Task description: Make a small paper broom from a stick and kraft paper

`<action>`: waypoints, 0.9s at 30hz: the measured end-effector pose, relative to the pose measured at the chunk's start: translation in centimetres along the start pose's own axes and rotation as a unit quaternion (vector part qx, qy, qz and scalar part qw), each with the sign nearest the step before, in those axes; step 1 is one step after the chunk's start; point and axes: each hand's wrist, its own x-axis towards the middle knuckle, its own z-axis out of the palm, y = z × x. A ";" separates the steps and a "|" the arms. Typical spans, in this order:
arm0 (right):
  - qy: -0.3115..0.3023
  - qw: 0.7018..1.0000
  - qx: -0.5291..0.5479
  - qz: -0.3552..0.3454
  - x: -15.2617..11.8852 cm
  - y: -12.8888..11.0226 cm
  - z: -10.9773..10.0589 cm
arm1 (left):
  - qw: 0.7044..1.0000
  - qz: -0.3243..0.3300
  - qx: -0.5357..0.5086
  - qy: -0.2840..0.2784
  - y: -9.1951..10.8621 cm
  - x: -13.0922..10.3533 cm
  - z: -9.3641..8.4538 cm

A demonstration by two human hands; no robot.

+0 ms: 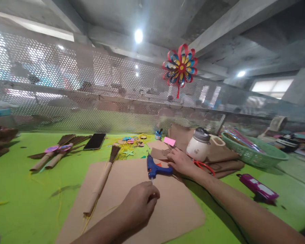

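Observation:
My left hand is over the large brown paper sheet, its fingers curled in; whatever they hold, if anything, is hidden. My right hand reaches to small brown paper pieces, its fingers stretched out and lying on them. Between my hands lies a blue glue gun, nozzle pointing away, a clear glue stick at its rear. A small paper-handled broom with brown bristles rests on the sheet's left side. Beyond my right fingers is a pink paper slip. Red-handled scissors lie by my right wrist.
Two decorated brooms and a phone lie left. Yellow fibres and cutouts sit behind the sheet. A white jar, folded brown paper, green basket and purple case occupy the right. A perforated screen stands behind.

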 end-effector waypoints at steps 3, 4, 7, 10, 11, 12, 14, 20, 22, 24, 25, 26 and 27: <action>-0.006 1.000 -0.008 -0.006 1.2 -0.5 0.6 | 1.000 0.001 -0.001 0.003 0.0 0.0 0.0; -0.006 1.000 -0.009 -0.004 1.4 -0.6 0.7 | 1.000 0.002 -0.001 0.004 0.0 0.0 0.0; -0.003 1.000 -0.010 0.015 1.7 -0.7 0.7 | 1.000 0.002 -0.002 0.004 0.0 0.0 0.0; -0.005 0.999 -0.014 0.045 1.4 -0.6 0.4 | 1.000 0.004 -0.007 0.003 -0.1 0.0 0.0; -0.008 0.998 -0.015 0.053 1.3 -0.6 0.3 | 1.000 0.004 -0.009 0.002 -0.1 0.0 0.0; -0.012 0.998 -0.016 0.059 1.3 -0.7 0.2 | 1.000 0.003 -0.010 0.001 -0.1 0.0 0.0; -0.022 0.998 -0.016 0.065 1.4 -0.7 0.1 | 1.000 -0.001 -0.011 0.001 -0.1 -0.1 0.0; -0.057 0.996 -0.017 0.071 2.4 -0.3 -0.2 | 1.000 -0.002 -0.006 0.004 0.0 -0.1 0.0; -0.068 0.995 -0.020 0.071 2.7 0.0 -0.3 | 1.000 -0.005 -0.008 0.002 0.0 -0.1 0.0; -0.077 0.994 -0.023 0.074 2.9 0.2 -0.3 | 1.000 -0.012 -0.011 0.002 0.0 -0.1 0.0; -0.081 0.994 -0.024 0.076 2.9 0.3 -0.3 | 1.000 -0.015 -0.012 0.002 0.0 -0.1 0.0; -0.083 0.993 -0.025 0.078 2.9 0.4 -0.2 | 1.000 -0.018 -0.013 0.001 0.0 -0.1 0.0; -0.086 0.993 -0.026 0.079 3.0 0.5 -0.2 | 1.000 -0.021 -0.014 0.001 -0.1 -0.1 0.0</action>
